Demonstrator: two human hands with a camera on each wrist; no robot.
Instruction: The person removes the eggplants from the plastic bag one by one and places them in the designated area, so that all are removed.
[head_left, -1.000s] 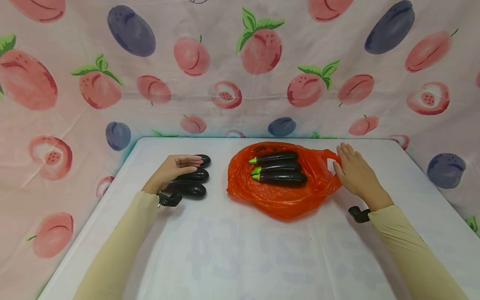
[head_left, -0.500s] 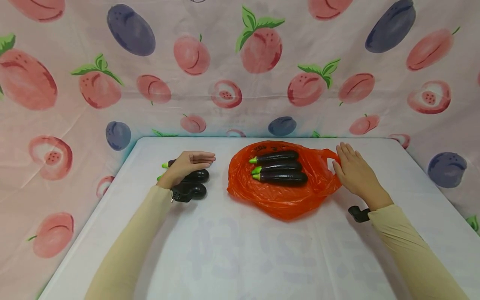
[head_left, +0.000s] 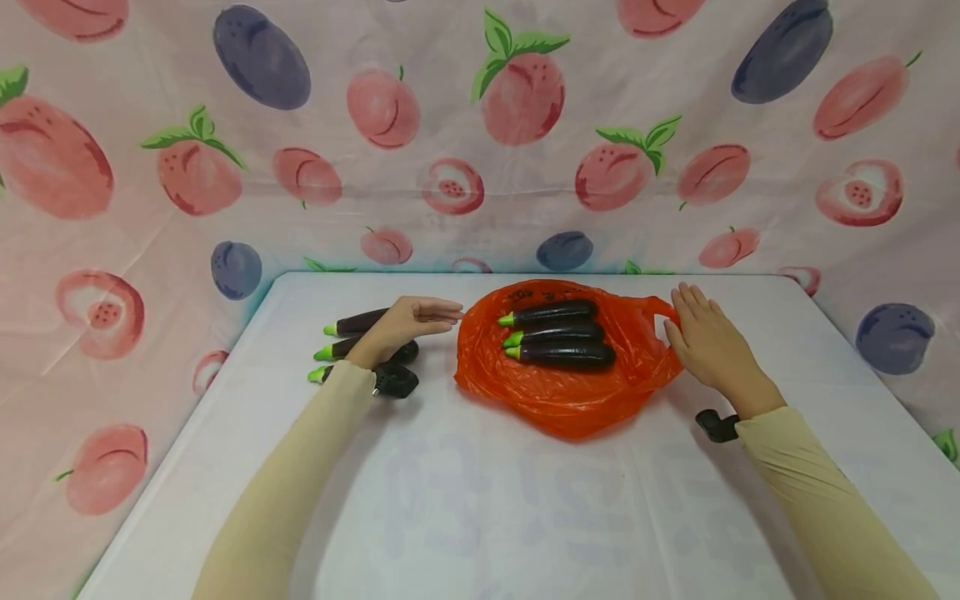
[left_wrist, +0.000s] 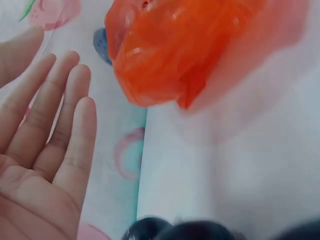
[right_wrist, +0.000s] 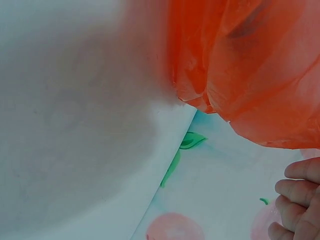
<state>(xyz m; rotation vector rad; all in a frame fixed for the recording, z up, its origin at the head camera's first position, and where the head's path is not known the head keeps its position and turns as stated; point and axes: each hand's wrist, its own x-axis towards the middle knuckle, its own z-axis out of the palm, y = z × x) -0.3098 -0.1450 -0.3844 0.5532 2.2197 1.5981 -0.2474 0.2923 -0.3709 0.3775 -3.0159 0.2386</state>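
1. Red bag [head_left: 540, 396] lies spread on the counter, just right of the middle from where I stand; crumpled plastic, black marks [head_left: 528, 293] by the far edge, handle [head_left: 658, 308] on the right side.
2. Three eggplants [head_left: 562, 334] in a row on the red plastic, green stems left, dark glossy bodies right. Can't tell if they're inside the bag or on top.
3. Other three eggplants [head_left: 347, 348] on the counter, left of the bag, stems left too; left wrist and forearm cover parts of them.
4. Left hand [head_left: 405, 323] hangs over there, fingers long and nearly straight, thumb apart, nothing held. Fingertips just beside the bag's left edge; a gap shows from the left wrist.
5. Right hand [head_left: 705, 342] at the handle side, back of hand up, fingers extended and close together, thumb a bit apart, nothing gripped. It overlaps the bag's edge; can't tell if it touches.
6. Black camera on each wrist: left camera [head_left: 396, 381] in front of the nearest loose eggplant, right camera [head_left: 717, 426] by the cuff.
7. Beige sleeves [head_left: 825, 500] on both arms.
8. Counter [head_left: 562, 533] white, faint pale lettering, arm shadows on it.
9. Pink cloth [head_left: 300, 229] behind and at both sides, printed with peaches [head_left: 523, 100] and dark plums [head_left: 261, 57].
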